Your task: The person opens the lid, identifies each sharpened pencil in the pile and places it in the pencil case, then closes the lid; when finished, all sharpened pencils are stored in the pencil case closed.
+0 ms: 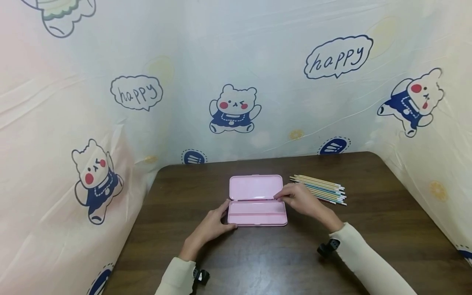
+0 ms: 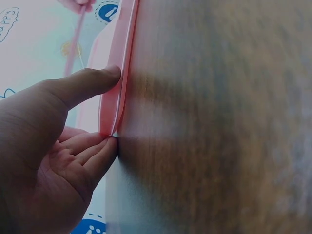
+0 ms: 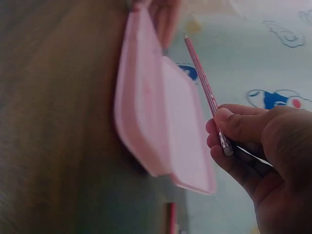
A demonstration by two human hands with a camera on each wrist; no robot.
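Note:
An open pink pencil case (image 1: pixel 248 208) lies on the table, its lid (image 1: pixel 254 187) folded back. My left hand (image 1: pixel 212 225) holds the case's near left corner, thumb (image 2: pixel 113 71) on the front edge and fingers at the left end. Above the case's right part, my right hand (image 1: pixel 299 198) pinches a slim pinkish-red pencil (image 3: pixel 202 78) near its eraser end. In the right wrist view its sharpened tip points away from the hand. From the head, that pencil is barely visible. The case's tray has a low divider and shows no pencils inside.
Several pencils (image 1: pixel 324 189) lie in a loose bundle to the right of the case, beyond my right hand. The brown wooden table (image 1: pixel 258 258) ends at a printed cloth (image 1: pixel 280 102) hanging behind and at both sides.

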